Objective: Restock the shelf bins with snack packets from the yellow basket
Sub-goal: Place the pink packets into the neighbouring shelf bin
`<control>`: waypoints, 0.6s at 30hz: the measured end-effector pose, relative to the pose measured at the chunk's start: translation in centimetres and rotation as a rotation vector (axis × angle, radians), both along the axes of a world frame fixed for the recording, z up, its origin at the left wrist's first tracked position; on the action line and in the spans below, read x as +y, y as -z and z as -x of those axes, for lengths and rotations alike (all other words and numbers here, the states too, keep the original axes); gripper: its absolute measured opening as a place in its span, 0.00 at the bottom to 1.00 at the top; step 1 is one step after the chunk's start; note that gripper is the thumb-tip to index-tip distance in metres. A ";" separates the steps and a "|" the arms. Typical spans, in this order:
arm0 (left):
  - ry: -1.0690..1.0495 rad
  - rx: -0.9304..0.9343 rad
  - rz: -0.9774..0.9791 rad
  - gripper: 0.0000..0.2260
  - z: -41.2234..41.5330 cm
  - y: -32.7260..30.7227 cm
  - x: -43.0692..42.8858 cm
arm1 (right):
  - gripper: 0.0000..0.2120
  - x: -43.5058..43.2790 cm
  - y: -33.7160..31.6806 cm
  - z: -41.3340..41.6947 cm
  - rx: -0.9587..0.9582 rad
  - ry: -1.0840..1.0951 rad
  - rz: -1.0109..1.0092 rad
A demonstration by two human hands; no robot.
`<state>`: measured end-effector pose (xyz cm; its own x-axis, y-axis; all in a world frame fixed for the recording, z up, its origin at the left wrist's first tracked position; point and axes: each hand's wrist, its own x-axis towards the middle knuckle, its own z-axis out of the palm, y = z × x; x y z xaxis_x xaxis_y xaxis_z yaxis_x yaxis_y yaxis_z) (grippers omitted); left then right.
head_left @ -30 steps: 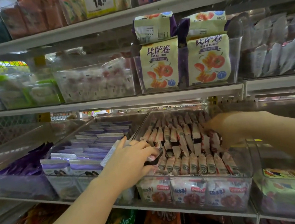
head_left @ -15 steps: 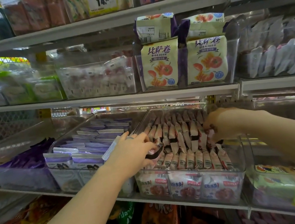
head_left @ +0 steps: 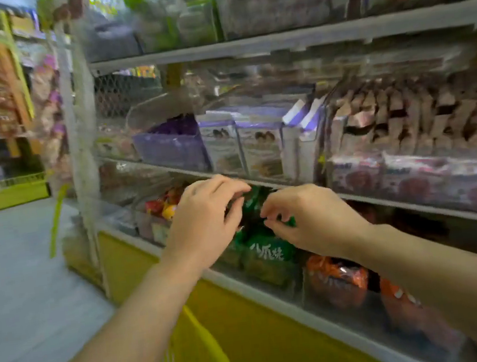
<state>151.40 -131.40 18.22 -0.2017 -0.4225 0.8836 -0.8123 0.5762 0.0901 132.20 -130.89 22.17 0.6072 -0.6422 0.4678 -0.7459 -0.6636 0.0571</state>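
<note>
Both hands are down at the bottom shelf, over a clear bin of green snack packets [head_left: 266,255]. My left hand [head_left: 203,224] curls its fingers over the top edge of a green packet at the back of the bin. My right hand [head_left: 311,220] pinches the top of a green packet between thumb and forefinger. The view is blurred, so the exact grip is hard to make out. The yellow basket [head_left: 198,351] sits below my left forearm at the bottom edge, and its contents are hidden.
Orange-red packets [head_left: 338,285] fill the bin to the right, and red and yellow packets [head_left: 162,205] the bin to the left. The shelf above holds purple packets [head_left: 172,140] and brown-pink packets [head_left: 405,130]. A second yellow basket [head_left: 10,193] stands on the grey floor [head_left: 18,283].
Both hands left the brown-pink packet bin on the middle shelf and dropped to the green packet bin on the bottom shelf. The camera swung down and left.
</note>
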 end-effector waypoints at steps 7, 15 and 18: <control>-0.208 0.070 -0.572 0.09 -12.7 16.3 5.6 | 0.09 -2.0 16.6 -12.7 0.212 -0.182 -0.391; -0.539 0.092 -1.258 0.19 -24.5 31.0 9.3 | 0.13 -3.3 32.3 -23.6 0.489 -0.371 -0.795; -0.647 0.149 -1.408 0.26 -27.0 35.5 10.4 | 0.18 -3.5 37.6 -26.3 0.487 -0.394 -0.927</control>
<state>178.44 -121.03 -17.32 0.3862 -0.8753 -0.2909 -0.8147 -0.4716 0.3374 158.50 -134.37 -15.46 0.8332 -0.3412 -0.4351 -0.5066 -0.7866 -0.3532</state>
